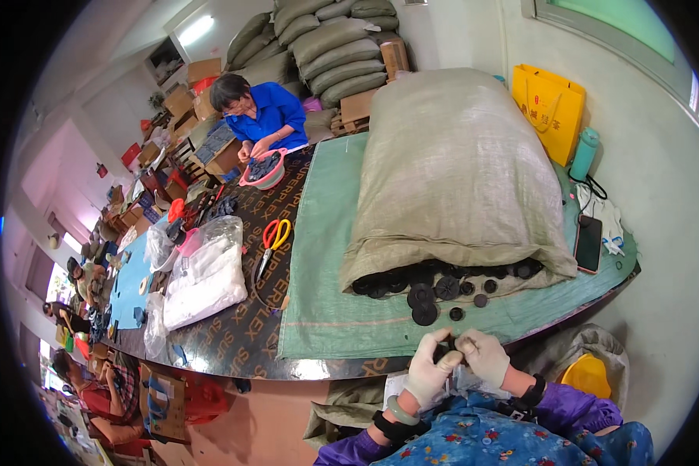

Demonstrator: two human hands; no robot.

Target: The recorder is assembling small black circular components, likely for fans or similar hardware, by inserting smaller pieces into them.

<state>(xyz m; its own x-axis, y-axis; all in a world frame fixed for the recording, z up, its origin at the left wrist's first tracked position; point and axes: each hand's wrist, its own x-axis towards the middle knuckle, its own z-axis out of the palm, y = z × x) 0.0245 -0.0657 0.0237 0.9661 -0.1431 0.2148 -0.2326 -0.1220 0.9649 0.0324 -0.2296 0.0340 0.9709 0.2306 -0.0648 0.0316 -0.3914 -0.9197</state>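
My left hand [426, 371] and my right hand [485, 358], both in white gloves, meet just off the table's front edge. Their fingers are pinched around a small black part [446, 350], mostly hidden by the gloves. Beyond them, a big grey-green woven sack [458, 171] lies on its side with its mouth toward me. Black round parts spill from it onto a green woven sheet [318, 264]. Among them are a large ribbed disc [425, 313] and a small ring [457, 314], the loose piece nearest my fingers.
To the right are a phone [588, 243], white gloves [604, 213], a teal bottle [585, 154] and a yellow bag [547, 113]. Yellow-handled scissors [270, 241] and a clear plastic bag [206, 276] lie left. Across the table, a person in blue handles dark pieces over a pink basin [264, 175].
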